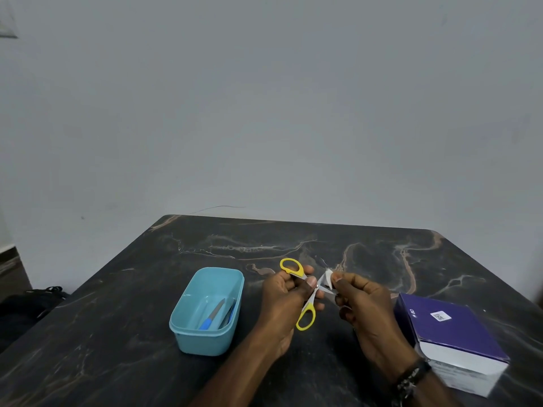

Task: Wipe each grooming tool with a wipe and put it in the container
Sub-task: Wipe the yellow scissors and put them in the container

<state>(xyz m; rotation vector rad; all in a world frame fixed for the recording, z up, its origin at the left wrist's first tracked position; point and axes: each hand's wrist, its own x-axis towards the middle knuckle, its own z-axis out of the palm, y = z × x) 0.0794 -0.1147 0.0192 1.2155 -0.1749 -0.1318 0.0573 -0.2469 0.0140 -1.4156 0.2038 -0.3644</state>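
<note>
Dark, polished, marble-veined table. Smooth, slightly glossy turquoise plastic container. Yellow plastic handles and bare metal blades on scissors. Thin white paper-like wipe. Matt purple-and-white cardboard box.

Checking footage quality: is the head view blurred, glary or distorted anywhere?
Head view: soft, even light, no glare on the table; wide-angle bending at the edges; the box smears at lower right; the scissors and wipe are fairly sharp.

Your left hand and right hand meet in front of you, fingers pinched, forearms angled inward.
</note>
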